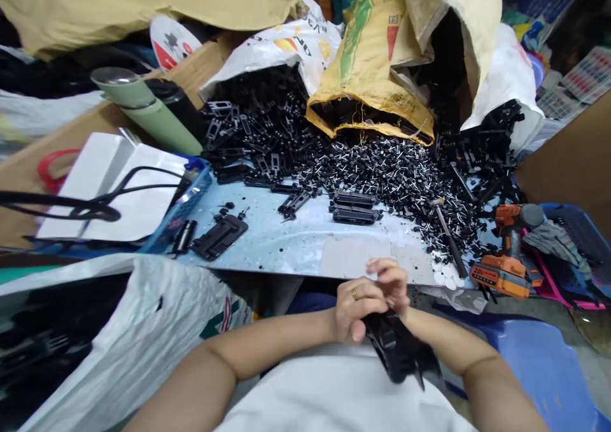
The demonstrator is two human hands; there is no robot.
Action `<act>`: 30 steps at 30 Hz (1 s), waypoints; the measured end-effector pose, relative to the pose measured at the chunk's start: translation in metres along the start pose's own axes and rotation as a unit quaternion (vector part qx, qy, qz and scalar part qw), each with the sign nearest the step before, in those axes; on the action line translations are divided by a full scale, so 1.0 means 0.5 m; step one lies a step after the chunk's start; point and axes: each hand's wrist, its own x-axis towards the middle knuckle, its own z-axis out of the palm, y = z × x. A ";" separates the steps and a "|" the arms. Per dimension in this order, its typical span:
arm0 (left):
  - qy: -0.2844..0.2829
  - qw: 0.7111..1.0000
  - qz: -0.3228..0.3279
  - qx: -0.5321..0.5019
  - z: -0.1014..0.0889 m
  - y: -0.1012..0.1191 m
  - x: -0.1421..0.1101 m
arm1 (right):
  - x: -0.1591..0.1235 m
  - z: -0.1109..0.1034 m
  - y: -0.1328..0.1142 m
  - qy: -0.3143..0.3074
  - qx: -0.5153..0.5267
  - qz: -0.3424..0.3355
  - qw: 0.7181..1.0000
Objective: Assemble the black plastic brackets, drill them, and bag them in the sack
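Close to my body, both hands meet over a black plastic part (398, 349). My left hand (356, 308), with a ring on one finger, is curled round its upper end. My right hand (392, 282) closes on the same part from the far side. The part hangs down over my white shirt. Just beyond my hands lies the edge of the pale blue table (286, 241). On it sit assembled black parts (356, 208), another black part (219, 236) and a big heap of small black pieces with white pins (396, 165).
An orange cordless drill (508, 254) and a hammer (449, 231) lie at the right. Open sacks (367, 69) spill black parts at the back. A green flask (147, 111), white sheets (114, 190) in a blue basket and a white bag (143, 330) are at the left.
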 end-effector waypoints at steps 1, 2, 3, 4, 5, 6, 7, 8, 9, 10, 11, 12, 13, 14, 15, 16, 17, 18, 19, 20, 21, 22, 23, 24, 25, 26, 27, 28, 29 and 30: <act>0.005 0.999 0.023 0.044 0.007 -0.013 -0.006 | -0.005 0.012 0.026 0.049 -0.029 0.002 0.998; 0.004 0.994 0.045 0.098 0.010 -0.031 -0.013 | -0.003 0.014 0.054 0.063 -0.065 0.001 0.996; 0.001 0.985 0.061 0.159 0.010 -0.053 -0.020 | 0.009 0.007 0.083 0.053 -0.107 -0.002 0.993; -0.006 0.973 0.072 0.221 0.006 -0.078 -0.029 | 0.029 -0.009 0.112 0.026 -0.157 -0.005 0.987; -0.023 0.956 0.077 0.282 0.000 -0.105 -0.036 | 0.059 -0.034 0.141 -0.008 -0.214 -0.007 0.977; -0.050 0.937 0.075 0.336 -0.008 -0.132 -0.044 | 0.096 -0.065 0.170 -0.034 -0.279 0.001 0.960; -0.088 0.917 0.070 0.382 -0.016 -0.159 -0.050 | 0.139 -0.102 0.199 -0.045 -0.339 0.017 0.940; -0.130 0.897 0.062 0.417 -0.024 -0.184 -0.055 | 0.186 -0.141 0.227 -0.049 -0.390 0.039 0.919; -0.174 0.879 0.052 0.441 -0.032 -0.208 -0.058 | 0.235 -0.180 0.254 -0.044 -0.437 0.066 0.896; -0.214 0.863 0.037 0.455 -0.038 -0.230 -0.059 | 0.284 -0.217 0.279 -0.031 -0.484 0.092 0.870; -0.245 0.851 0.018 0.464 -0.042 -0.248 -0.057 | 0.332 -0.251 0.302 -0.024 -0.526 0.115 0.842; -0.266 0.841 -0.004 0.471 -0.045 -0.264 -0.054 | 0.376 -0.280 0.323 -0.023 -0.564 0.136 0.814; -0.278 0.834 -0.026 0.476 -0.046 -0.277 -0.048 | 0.417 -0.303 0.340 -0.025 -0.597 0.156 0.786; -0.281 0.830 -0.048 0.480 -0.047 -0.287 -0.041 | 0.452 -0.322 0.355 -0.031 -0.625 0.175 0.760; -0.278 0.828 -0.065 0.482 -0.048 -0.294 -0.032 | 0.481 -0.336 0.368 -0.041 -0.648 0.192 0.736; -0.270 0.830 -0.077 0.481 -0.051 -0.299 -0.022 | 0.506 -0.346 0.380 -0.054 -0.666 0.208 0.714; -0.257 0.834 -0.089 0.480 -0.057 -0.303 -0.012 | 0.526 -0.354 0.390 -0.069 -0.680 0.222 0.696; -0.238 0.838 -0.104 0.480 -0.067 -0.305 -0.003 | 0.541 -0.360 0.400 -0.085 -0.689 0.232 0.681; -0.210 0.840 -0.126 0.484 -0.081 -0.306 0.006 | 0.553 -0.366 0.410 -0.101 -0.696 0.236 0.670; -0.175 0.837 -0.159 0.493 -0.099 -0.308 0.014 | 0.563 -0.371 0.419 -0.115 -0.701 0.233 0.665; -0.135 0.828 -0.203 0.505 -0.122 -0.310 0.021 | 0.570 -0.376 0.427 -0.129 -0.703 0.224 0.662; -0.096 0.811 -0.255 0.518 -0.146 -0.312 0.026 | 0.576 -0.381 0.434 -0.142 -0.704 0.212 0.663; -0.065 0.787 -0.310 0.529 -0.172 -0.313 0.029 | 0.580 -0.386 0.438 -0.155 -0.704 0.199 0.664; -0.045 0.760 -0.364 0.536 -0.196 -0.314 0.030 | 0.583 -0.390 0.439 -0.164 -0.703 0.188 0.666; -0.040 0.734 -0.411 0.539 -0.217 -0.314 0.029 | 0.584 -0.392 0.437 -0.168 -0.703 0.177 0.668; -0.047 0.711 -0.447 0.540 -0.233 -0.313 0.027 | 0.583 -0.392 0.432 -0.165 -0.701 0.168 0.673; -0.062 0.695 -0.470 0.540 -0.243 -0.311 0.024 | 0.581 -0.390 0.425 -0.157 -0.698 0.158 0.681; -0.080 0.686 -0.480 0.541 -0.249 -0.308 0.020 | 0.576 -0.385 0.415 -0.146 -0.692 0.147 0.692; -0.096 0.682 -0.480 0.543 -0.249 -0.305 0.017 | 0.569 -0.379 0.403 -0.134 -0.680 0.136 0.708; -0.110 0.681 -0.475 0.546 -0.246 -0.302 0.015 | 0.559 -0.370 0.391 -0.122 -0.663 0.128 0.728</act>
